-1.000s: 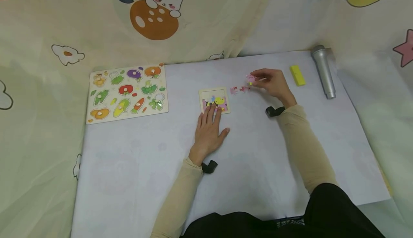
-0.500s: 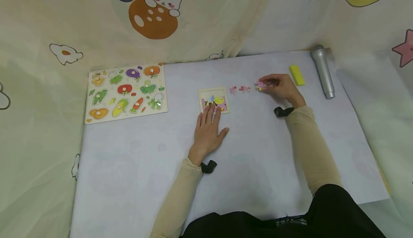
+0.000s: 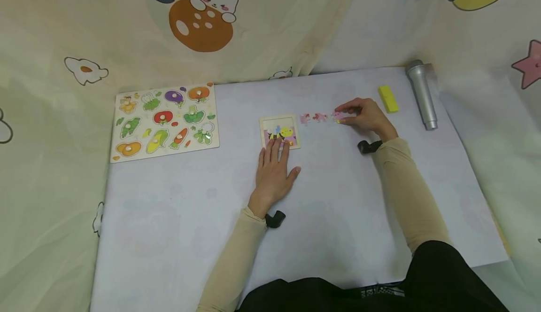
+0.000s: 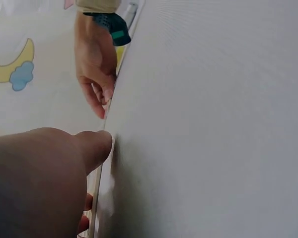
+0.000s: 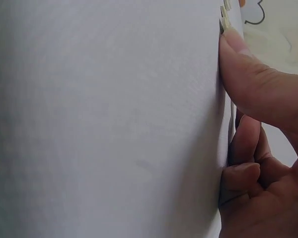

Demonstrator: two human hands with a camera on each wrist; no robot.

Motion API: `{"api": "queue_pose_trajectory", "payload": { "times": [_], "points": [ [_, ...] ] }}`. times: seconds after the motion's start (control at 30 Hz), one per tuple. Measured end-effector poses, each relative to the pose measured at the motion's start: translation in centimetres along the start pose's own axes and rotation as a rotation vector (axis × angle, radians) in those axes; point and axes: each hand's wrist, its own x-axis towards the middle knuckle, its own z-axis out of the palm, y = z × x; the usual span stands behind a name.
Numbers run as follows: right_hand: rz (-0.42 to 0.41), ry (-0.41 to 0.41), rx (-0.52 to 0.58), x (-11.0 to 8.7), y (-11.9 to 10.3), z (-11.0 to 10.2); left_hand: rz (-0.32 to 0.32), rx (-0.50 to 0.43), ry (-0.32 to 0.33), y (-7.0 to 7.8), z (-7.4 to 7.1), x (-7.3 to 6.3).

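Note:
My left hand [image 3: 272, 178] lies flat with its fingers stretched over the lower edge of a small square puzzle board [image 3: 297, 133]. The board's lower half shows a coloured picture; its upper part is bare wood colour. To the right, my right hand [image 3: 367, 116] pinches a pink jigsaw piece [image 3: 337, 114] between thumb and fingers, down at the table surface. Two more pink pieces, a jigsaw piece [image 3: 305, 118] and another jigsaw piece [image 3: 320, 117], lie in a row between the board and that hand. In the right wrist view, the thumb [image 5: 258, 82] touches a thin piece's edge.
A wooden vegetable puzzle [image 3: 169, 123] lies at the back left of the white table [image 3: 177, 227]. Behind my right hand are a yellow block [image 3: 388, 99] and a silver microphone [image 3: 422, 95]. A printed cloth [image 3: 270, 25] hangs along the table's back edge.
My right hand has moved right and lowered the pink piece to the table, in line with the other two. The left hand has stayed on the board.

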Motion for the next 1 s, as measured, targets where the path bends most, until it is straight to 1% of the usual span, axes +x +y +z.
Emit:
{"api": "queue_pose_trajectory", "payload": {
  "times": [0.17,0.37,0.47,0.6,0.7,0.8,0.87,1.0],
  "points": [
    [0.015,-0.018,0.001,0.0,-0.3,0.0,0.006,0.011,0.018,0.2,-0.2,-0.2],
    [0.018,-0.035,0.034,0.0,-0.2,-0.3,0.009,0.044,0.020,0.3,-0.3,-0.2],
    [0.014,-0.019,0.071,-0.2,-0.1,-0.3,0.015,0.044,0.027,0.3,-0.3,-0.2],
    [0.003,0.048,0.125,-0.5,-0.8,0.2,0.017,0.042,0.025,0.1,-0.2,-0.4],
    [-0.019,0.108,0.165,-0.6,-2.1,1.0,0.022,0.048,0.019,-0.1,-0.2,-0.5],
    [-0.065,0.127,0.173,-0.3,-4.0,2.1,0.022,0.067,0.017,-0.1,-0.2,-0.6],
    [-0.101,0.113,0.162,0.1,-5.4,3.0,0.015,0.093,0.019,0.0,-0.2,-0.4],
    [-0.162,0.045,0.147,0.8,-8.0,5.0,-0.002,0.164,0.046,0.5,-0.2,0.3]
  ]
}}
